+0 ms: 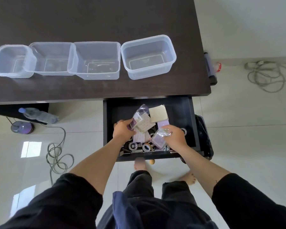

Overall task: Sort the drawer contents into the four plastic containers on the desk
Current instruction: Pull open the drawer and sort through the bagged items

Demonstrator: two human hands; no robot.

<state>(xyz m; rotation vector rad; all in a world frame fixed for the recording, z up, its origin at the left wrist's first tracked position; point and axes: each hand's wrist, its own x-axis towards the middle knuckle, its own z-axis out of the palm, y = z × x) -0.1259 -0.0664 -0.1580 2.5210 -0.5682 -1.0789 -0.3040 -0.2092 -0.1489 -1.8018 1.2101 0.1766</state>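
Note:
The dark drawer (180,113) is pulled out under the desk's front edge. It holds sticky-note pads, a cream pad (158,113), tape rolls and small metal parts. My left hand (122,131) is shut on a clear plastic packet (139,118) lifted above the pile. My right hand (175,137) grips another clear packet with a purple pad (158,139) near the drawer's front. Several empty clear plastic containers stand in a row on the dark desk: far left (10,61), then (51,58), then (96,60), and far right (149,56).
A water bottle (38,115) and a round dark device (21,127) sit on the floor under the desk at left, with a coiled cable (58,156). A second cable coil (269,75) lies at right. A black bag (203,134) stands beside the drawer. My feet are below the drawer.

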